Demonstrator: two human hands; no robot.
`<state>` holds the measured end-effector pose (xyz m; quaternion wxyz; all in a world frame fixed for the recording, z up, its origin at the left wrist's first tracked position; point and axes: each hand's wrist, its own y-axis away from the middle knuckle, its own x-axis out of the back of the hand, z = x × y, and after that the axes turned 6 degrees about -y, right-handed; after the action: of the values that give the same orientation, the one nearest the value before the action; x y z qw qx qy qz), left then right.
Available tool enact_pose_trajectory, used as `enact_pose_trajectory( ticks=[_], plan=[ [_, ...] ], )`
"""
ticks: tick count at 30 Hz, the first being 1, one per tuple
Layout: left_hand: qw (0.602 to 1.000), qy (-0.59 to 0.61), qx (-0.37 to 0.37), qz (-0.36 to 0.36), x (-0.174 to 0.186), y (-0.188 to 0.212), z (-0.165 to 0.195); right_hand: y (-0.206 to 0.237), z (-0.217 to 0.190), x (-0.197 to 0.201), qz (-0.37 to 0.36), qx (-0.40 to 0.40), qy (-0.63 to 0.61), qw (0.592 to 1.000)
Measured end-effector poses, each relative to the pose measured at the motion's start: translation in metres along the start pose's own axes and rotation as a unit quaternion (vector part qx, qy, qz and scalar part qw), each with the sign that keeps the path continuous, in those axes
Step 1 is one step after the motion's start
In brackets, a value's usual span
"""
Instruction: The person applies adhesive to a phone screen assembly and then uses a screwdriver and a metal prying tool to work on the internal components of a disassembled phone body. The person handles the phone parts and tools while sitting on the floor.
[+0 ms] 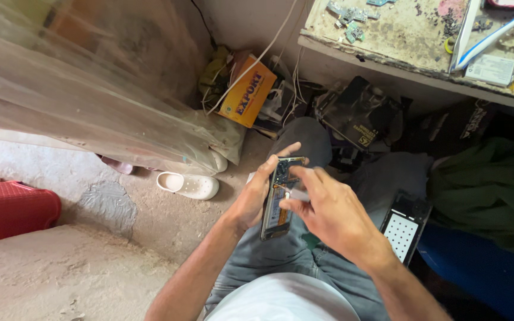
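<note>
My left hand (pixel 256 193) grips an opened phone (pixel 279 199) by its edge, held upright over my lap with its inner boards and battery showing. My right hand (pixel 328 211) is over the phone's middle, with thumb and forefinger pinched on a small pale strip (pixel 295 194) against the phone's inside. A black phone back panel with a white dotted sheet (pixel 404 229) rests on my right thigh. I am seated in grey jeans and a white shirt.
A worn workbench (pixel 388 41) with small circuit parts, a battery and a white-blue strip runs along the top right. Under it lie an orange box (pixel 248 89), black boxes and cables. A white clog (pixel 188 185), a red plastic stool (pixel 7 208), a plastic curtain and green cloth surround me.
</note>
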<state>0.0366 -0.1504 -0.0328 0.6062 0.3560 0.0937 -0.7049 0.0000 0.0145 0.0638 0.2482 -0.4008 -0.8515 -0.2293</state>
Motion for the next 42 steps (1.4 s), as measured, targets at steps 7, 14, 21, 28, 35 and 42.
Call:
enact_pose_trajectory(
  ticks=[7,14,21,28,35,42],
  plan=[
    [1.000,-0.004,-0.003,0.002,0.000,0.000,0.001,-0.003,-0.002,-0.001,-0.072,-0.162,0.036,0.983],
    [1.000,0.020,0.006,-0.002,-0.002,0.001,0.004,0.000,0.003,-0.002,0.078,0.102,0.054,0.990],
    [0.997,0.075,0.018,0.007,0.005,-0.004,0.000,0.004,-0.004,0.018,0.109,0.047,-0.023,0.993],
    [0.994,0.099,0.049,0.018,0.015,-0.012,-0.003,-0.006,0.027,0.117,0.283,0.126,0.108,0.945],
    [0.994,0.094,0.051,0.009,0.017,-0.014,-0.005,-0.062,0.046,0.180,0.242,0.072,0.320,0.913],
    [0.993,0.105,0.056,0.008,0.018,-0.018,-0.003,-0.092,0.018,0.183,0.168,-0.088,0.472,0.861]
  ],
)
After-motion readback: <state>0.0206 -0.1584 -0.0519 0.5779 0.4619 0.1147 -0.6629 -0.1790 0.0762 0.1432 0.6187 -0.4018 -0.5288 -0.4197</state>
